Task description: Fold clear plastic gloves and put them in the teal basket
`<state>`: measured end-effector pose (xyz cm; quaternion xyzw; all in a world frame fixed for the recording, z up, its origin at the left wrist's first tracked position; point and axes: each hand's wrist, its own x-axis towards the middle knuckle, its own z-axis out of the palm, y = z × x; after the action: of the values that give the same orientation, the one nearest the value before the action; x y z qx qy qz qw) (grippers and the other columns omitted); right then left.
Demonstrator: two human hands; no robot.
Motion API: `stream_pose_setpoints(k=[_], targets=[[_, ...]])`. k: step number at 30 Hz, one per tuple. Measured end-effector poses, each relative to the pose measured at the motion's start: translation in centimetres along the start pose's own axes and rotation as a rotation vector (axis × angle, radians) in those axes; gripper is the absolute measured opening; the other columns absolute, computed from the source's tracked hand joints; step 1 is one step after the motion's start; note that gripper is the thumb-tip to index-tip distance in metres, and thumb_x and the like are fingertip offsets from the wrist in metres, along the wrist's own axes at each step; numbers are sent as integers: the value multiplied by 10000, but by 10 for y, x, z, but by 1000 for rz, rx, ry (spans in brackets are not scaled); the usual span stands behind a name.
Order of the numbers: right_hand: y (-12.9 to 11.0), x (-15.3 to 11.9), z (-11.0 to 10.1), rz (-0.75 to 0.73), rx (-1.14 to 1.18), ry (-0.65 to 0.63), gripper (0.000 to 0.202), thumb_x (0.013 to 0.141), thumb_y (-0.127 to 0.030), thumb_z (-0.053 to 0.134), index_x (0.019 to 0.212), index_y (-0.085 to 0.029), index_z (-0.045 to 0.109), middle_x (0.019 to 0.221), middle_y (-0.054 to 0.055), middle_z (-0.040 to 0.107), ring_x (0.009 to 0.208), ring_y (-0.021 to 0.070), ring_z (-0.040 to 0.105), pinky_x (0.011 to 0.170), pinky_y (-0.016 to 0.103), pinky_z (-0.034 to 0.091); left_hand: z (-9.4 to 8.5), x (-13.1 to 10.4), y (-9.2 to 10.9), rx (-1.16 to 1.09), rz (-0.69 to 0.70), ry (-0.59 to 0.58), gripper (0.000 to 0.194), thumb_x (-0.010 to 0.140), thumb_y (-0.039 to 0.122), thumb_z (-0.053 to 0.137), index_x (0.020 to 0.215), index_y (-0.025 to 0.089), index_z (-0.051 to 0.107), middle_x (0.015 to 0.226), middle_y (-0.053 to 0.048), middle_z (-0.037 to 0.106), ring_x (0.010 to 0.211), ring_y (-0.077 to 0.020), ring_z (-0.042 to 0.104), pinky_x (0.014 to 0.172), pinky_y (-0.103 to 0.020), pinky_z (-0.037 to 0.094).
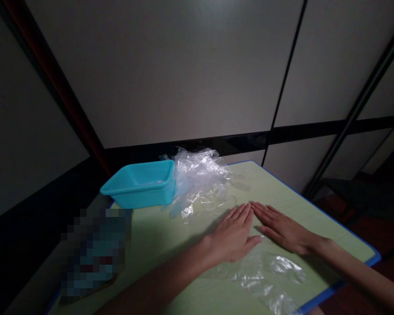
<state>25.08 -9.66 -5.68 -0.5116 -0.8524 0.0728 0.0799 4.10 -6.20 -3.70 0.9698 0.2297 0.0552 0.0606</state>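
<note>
My left hand [234, 234] lies flat, palm down, with its fingers stretched toward the far side of the table. Beside it my right hand [284, 227] is also flat and palm down, its fingertips nearly meeting those of the left. Below both hands, a thin clear plastic glove or bag [265, 280] is spread on the table; part of it is hidden by the hands. Just beyond my fingertips sits a loose heap of crinkled clear plastic [200, 175], with finger-like shapes at its edges.
A turquoise plastic basin [147, 192] stands at the back left, touching the plastic heap. A blurred-out flat item [96, 253] lies at the left edge. The pale green table [331, 236] has a blue rim. Cabinet panels [184, 78] rise behind it.
</note>
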Motion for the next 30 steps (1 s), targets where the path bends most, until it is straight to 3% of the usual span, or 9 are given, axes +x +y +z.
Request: stream_pose_setpoints(k=[3,6,17,22,26,30], targets=[[3,-2,3,-7,-38,10,575,910,-453,247,1394,-197,71,1446,55,96,1310,223,104,1067,462,141,13,10,2,10,4,6,679,889,527,193,1356,36,150,1437,-145,130,1321,-226,58,1066,-357,100],[3,-4,3,-12,-35,26,576,909,-453,252,1395,-215,51,1445,45,109,1309,223,115,1066,463,147,16,4,-1,1,-2,-5,658,890,537,180,1363,80,166,1444,-116,124,1322,-226,50,1064,-372,100],[4,-4,4,-25,-30,66,582,908,-454,254,1396,-236,25,1442,32,106,1302,234,140,1065,461,159,-3,-67,-38,47,-176,-66,613,893,512,240,1379,149,153,1452,-58,84,1323,-177,53,1063,-337,111],[6,-5,-3,72,115,62,544,910,-460,219,1395,-244,98,1441,18,126,1306,212,135,1070,455,151,-1,-80,-45,93,-203,-34,669,858,544,311,1376,144,173,1449,-65,101,1323,-187,69,1064,-342,108],[-18,-9,-9,232,193,140,570,908,-472,186,1401,-209,72,1440,48,109,1306,217,127,1066,457,157,1,-77,-44,104,-195,-19,683,849,557,311,1374,139,183,1448,-70,105,1323,-192,72,1063,-343,105],[-58,-10,-4,94,52,91,621,898,-464,269,1402,-174,53,1441,71,88,1310,232,106,1071,434,159,0,-76,-44,113,-194,-14,682,847,556,311,1375,145,181,1448,-67,98,1323,-193,72,1062,-342,104]])
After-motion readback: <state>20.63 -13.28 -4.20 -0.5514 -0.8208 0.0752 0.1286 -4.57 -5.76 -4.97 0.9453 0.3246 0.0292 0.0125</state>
